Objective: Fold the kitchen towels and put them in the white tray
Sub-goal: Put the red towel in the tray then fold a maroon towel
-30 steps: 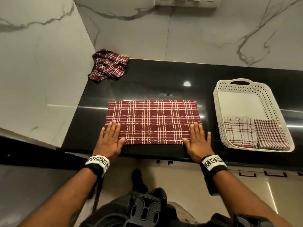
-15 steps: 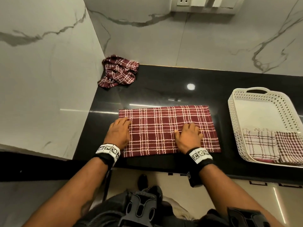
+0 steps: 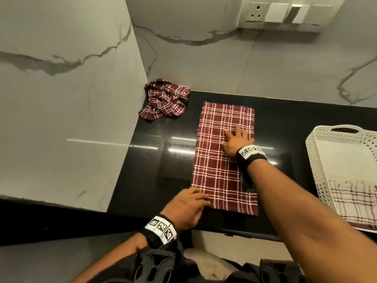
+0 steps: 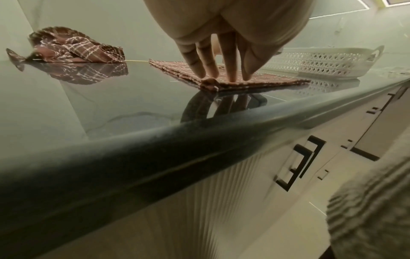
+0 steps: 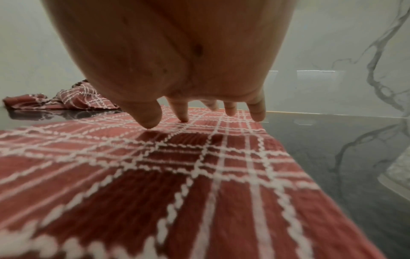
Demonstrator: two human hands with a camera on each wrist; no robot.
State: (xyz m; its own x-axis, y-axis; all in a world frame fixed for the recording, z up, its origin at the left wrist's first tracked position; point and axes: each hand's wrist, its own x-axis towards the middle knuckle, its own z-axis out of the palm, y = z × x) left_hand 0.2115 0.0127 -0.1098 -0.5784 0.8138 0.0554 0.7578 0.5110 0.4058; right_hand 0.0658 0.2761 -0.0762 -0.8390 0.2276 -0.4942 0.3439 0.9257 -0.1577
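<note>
Your right hand (image 3: 236, 142) presses flat on the folded maroon towel (image 3: 216, 170); your left hand (image 3: 186, 207) (fingers extended, apparently unpinched) pins its near corner.

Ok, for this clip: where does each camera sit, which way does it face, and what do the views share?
Head: above, looking down at the black counter, maroon towel, white tray; both forearms, left hand, right hand.
Left wrist: under the left hand at the counter edge, facing along the fingers on the towel's near corner.
Right wrist: under the right hand, low over the towel, facing the back wall.
Shared: all show the crumpled towel in the corner.
</note>
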